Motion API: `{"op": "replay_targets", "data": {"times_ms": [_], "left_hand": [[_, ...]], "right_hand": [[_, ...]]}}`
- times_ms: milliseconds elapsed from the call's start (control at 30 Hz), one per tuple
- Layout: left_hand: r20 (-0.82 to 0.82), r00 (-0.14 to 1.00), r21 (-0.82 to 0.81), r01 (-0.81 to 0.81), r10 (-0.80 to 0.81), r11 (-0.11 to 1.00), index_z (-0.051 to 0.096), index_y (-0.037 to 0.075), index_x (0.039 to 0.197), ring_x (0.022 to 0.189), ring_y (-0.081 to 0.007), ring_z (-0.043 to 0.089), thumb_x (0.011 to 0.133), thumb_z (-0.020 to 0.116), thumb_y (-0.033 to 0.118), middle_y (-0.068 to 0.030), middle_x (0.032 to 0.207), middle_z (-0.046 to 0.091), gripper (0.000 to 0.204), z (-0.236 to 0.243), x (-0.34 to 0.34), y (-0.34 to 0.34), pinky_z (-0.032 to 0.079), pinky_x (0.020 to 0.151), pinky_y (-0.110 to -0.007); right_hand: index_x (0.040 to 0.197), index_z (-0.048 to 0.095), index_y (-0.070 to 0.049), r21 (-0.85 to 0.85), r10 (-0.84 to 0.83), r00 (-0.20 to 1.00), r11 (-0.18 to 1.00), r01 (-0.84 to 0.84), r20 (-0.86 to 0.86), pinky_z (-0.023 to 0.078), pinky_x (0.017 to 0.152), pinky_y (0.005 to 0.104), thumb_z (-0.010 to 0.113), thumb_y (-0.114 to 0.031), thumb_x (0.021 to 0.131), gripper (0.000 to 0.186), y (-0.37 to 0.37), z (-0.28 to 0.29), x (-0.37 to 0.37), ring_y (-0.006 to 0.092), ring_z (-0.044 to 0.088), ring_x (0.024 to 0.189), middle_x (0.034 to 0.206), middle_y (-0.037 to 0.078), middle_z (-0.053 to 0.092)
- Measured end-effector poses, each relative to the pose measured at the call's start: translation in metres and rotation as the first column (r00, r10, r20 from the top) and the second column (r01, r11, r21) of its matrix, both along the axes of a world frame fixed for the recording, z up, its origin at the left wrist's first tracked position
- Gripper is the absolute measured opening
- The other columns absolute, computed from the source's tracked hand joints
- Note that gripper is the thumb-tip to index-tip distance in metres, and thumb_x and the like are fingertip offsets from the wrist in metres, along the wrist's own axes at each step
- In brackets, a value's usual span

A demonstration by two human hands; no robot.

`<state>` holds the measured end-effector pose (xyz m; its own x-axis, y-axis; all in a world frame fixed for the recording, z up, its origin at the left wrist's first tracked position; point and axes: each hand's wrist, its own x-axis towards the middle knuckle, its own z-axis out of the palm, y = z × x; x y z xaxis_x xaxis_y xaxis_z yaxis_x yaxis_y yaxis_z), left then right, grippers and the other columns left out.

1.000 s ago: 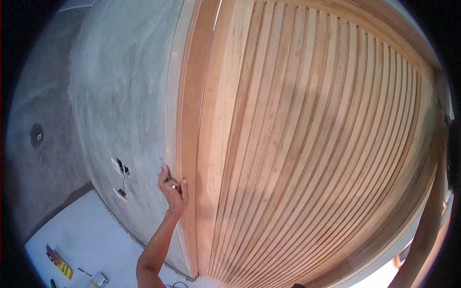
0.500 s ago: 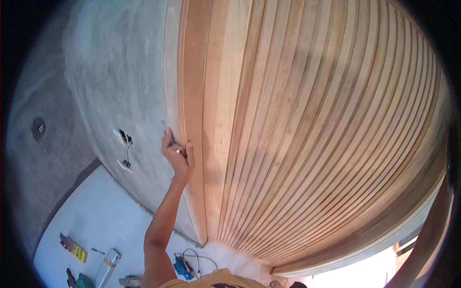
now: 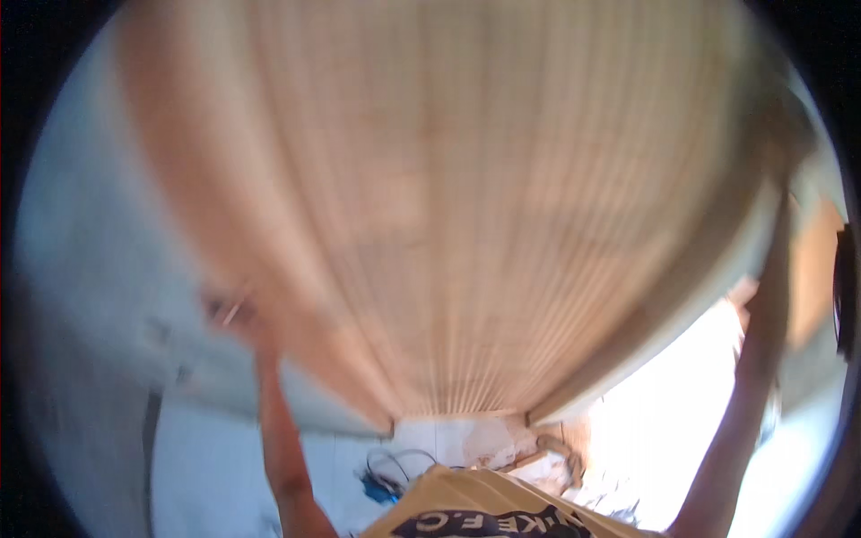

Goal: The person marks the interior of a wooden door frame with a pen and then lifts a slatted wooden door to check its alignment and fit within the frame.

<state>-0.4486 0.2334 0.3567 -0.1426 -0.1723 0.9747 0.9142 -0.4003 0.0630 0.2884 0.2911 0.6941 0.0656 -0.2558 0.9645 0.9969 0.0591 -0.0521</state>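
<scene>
Dimly, through the blur, we see our left hand (image 3: 235, 316) at the left wooden upright (image 3: 190, 206), by the grey wall (image 3: 81, 233), its fingers drawn in around a small thing (image 3: 232, 313) — a pale streak, too smeared to name. Our right hand (image 3: 778, 127) is raised at the far upper right; we cannot tell whether it grips anything. Between them stands the slatted wooden panel (image 3: 457, 224) — and below, on the pale floor (image 3: 336, 457), lies a blue tool (image 3: 381, 487) beside a looped cable (image 3: 402, 455).

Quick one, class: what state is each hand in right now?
Left hand: too blurred to tell open from closed.
Right hand: also blurred; its grip cannot be told.
</scene>
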Motion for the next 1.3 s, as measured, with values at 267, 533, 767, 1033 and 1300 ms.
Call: {"op": "replay_targets", "data": {"times_ms": [267, 533, 767, 1033, 1300], "left_hand": [[-0.005, 0.99, -0.116, -0.143, 0.144, 0.983, 0.059, -0.013, 0.083, 0.082, -0.0261, 0.059, 0.098, 0.054, 0.034, -0.0245, 0.105, 0.057, 0.05, 0.031, 0.072, 0.005, 0.051, 0.077, -0.048], [0.029, 0.96, -0.083, -0.276, 0.279, 0.958, 0.042, -0.001, 0.089, 0.136, -0.0422, 0.029, 0.1, 0.05, 0.029, -0.0345, 0.135, 0.031, 0.033, -0.001, -0.038, 0.002, 0.044, 0.098, -0.05], [0.067, 0.976, -0.224, -0.189, 0.209, 0.956, 0.027, -0.009, 0.126, 0.137, -0.0391, 0.029, 0.101, 0.047, 0.026, -0.0304, 0.144, 0.023, 0.047, -0.009, 0.0, -0.017, 0.031, 0.109, -0.047], [0.172, 0.985, -0.19, 0.056, -0.023, 0.98, 0.038, -0.008, 0.088, 0.14, -0.0441, 0.023, 0.101, 0.047, 0.03, -0.0373, 0.14, 0.029, 0.041, 0.004, 0.032, 0.004, 0.032, 0.106, -0.047], [0.039, 0.973, -0.193, -0.215, 0.227, 0.957, 0.046, -0.015, 0.093, 0.108, -0.0359, 0.058, 0.101, 0.047, 0.036, -0.0378, 0.125, 0.042, 0.051, 0.016, 0.018, 0.015, 0.051, 0.085, -0.046]], "right_hand": [[0.087, 0.071, 0.006, 0.267, 0.271, 0.873, 0.949, -0.17, -0.406, 0.05, 0.07, 0.0305, 0.071, -0.029, 0.084, 0.035, -0.043, -0.115, -0.004, 0.0176, 0.064, 0.069, 0.07, 0.011, 0.067], [0.097, 0.071, 0.0, 0.344, 0.546, 0.673, 0.837, -0.425, -0.499, 0.051, 0.071, 0.0297, 0.069, -0.019, 0.089, 0.021, -0.01, -0.204, -0.06, 0.0157, 0.065, 0.079, 0.086, 0.01, 0.07], [0.097, 0.07, 0.0, 0.343, 0.536, 0.646, 0.844, -0.412, -0.543, 0.049, 0.071, 0.0298, 0.066, -0.016, 0.092, 0.017, -0.049, -0.209, -0.087, 0.012, 0.062, 0.071, 0.079, 0.008, 0.068], [0.098, 0.067, 0.003, 0.334, 0.521, 0.536, 0.848, -0.411, -0.664, 0.049, 0.072, 0.0272, 0.068, -0.018, 0.09, 0.022, -0.054, -0.229, -0.061, 0.0147, 0.063, 0.076, 0.081, 0.008, 0.068], [0.102, 0.065, 0.004, 0.355, 0.496, 0.462, 0.862, -0.362, -0.735, 0.05, 0.067, 0.0244, 0.067, -0.014, 0.091, 0.021, -0.068, -0.326, -0.074, 0.0103, 0.063, 0.073, 0.082, 0.009, 0.069]]}}
